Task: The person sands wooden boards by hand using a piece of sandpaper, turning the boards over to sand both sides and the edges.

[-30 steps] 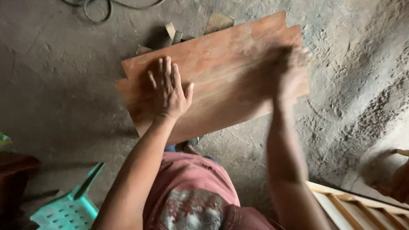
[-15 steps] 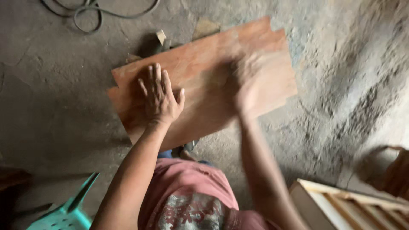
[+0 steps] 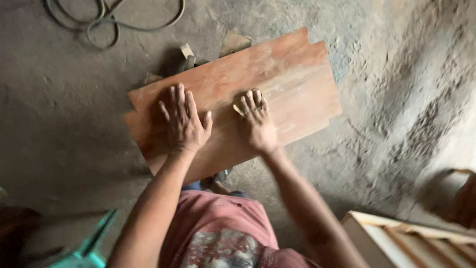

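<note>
Two hands on the board (image 3: pixel 277 89), which lies flat on the dusty floor (image 3: pixel 64 134). Left hand (image 3: pixel 182 121) is pressed palm-down, fingers spread wide, gripping nothing, on the board's near-left part. Right hand (image 3: pixel 258 124) sits just right of it, fingers flat and close together over a small pad (image 3: pixel 239 109) of what looks like sandpaper; only a pale corner shows at the fingertips. Board's far-right end extends well past the right hand. Wood scraps (image 3: pixel 187 54) lie beyond the left hand at the board's far edge; a hose (image 3: pixel 109 22) is coiled farther out. Slatted frame (image 3: pixel 411 238) lies behind the right forearm.
</note>
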